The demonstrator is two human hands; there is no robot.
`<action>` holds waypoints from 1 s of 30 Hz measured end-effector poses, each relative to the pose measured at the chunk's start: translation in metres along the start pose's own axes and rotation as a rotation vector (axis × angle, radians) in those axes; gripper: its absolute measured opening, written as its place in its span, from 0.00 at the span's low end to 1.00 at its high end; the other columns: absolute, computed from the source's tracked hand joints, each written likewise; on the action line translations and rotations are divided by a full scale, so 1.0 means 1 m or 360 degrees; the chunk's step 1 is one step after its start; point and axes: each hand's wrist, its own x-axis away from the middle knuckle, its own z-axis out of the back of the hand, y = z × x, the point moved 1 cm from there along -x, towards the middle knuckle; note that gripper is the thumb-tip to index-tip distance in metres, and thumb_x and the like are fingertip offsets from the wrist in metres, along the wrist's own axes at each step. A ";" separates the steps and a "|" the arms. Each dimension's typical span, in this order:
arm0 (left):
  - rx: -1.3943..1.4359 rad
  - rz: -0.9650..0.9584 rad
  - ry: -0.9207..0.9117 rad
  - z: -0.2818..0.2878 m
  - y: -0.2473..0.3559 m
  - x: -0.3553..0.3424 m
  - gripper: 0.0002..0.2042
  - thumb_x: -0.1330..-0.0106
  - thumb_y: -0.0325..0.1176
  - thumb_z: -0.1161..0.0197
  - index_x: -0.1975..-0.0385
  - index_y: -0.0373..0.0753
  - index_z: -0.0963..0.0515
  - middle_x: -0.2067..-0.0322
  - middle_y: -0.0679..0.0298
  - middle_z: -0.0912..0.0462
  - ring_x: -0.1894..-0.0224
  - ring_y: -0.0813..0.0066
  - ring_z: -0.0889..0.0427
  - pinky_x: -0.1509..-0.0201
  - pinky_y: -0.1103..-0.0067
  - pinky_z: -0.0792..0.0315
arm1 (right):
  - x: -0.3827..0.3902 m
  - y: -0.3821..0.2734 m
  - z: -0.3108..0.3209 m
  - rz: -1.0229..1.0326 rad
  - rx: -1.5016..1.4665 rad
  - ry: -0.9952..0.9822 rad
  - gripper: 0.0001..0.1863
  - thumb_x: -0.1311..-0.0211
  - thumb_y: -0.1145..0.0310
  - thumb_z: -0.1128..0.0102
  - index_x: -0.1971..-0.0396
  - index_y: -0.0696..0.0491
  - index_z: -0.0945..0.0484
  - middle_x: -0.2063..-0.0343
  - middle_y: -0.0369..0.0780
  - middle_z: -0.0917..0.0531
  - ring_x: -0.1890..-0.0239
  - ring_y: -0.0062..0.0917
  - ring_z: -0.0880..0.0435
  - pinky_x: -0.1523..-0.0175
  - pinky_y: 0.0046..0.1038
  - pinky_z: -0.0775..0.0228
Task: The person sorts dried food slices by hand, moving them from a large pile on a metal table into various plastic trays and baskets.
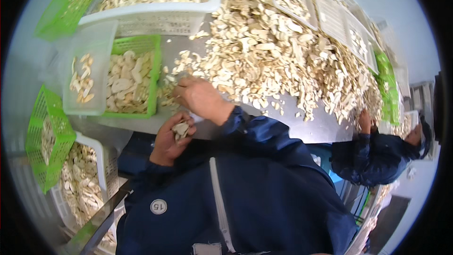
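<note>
The left hand (pixel 171 138) is cupped shut around a few pale slices (pixel 180 129) just below the counter (pixel 311 127) edge; the right hand (pixel 198 95) rests knuckles-up on the counter, fingers curled into the big heap of slices (pixel 278 56). Left of them sit a clear tub (pixel 92 47) and a green basket (pixel 137 45), both holding slices. Far right, a co-worker's hand (pixel 364 122) touches the heap

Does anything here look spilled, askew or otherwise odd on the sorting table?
Nothing stands out. The pale sliced pieces lie heaped loose on the metal table, with more sorted into the green mesh basket and clear plastic tub. The left hand cups a few slices; the right hand picks at the heap's edge.
</note>
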 end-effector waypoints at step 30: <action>-0.0348 0.0183 0.0050 -0.021 -0.015 -0.015 0.15 0.25 0.34 0.50 0.45 0.33 0.28 0.63 0.62 0.23 0.68 0.75 0.24 0.86 0.89 0.37 | 0.047 0.029 0.043 -0.0250 0.0309 0.0209 0.11 0.45 0.70 0.36 0.60 0.48 0.16 0.61 0.37 0.18 0.56 0.33 0.21 0.51 0.33 0.27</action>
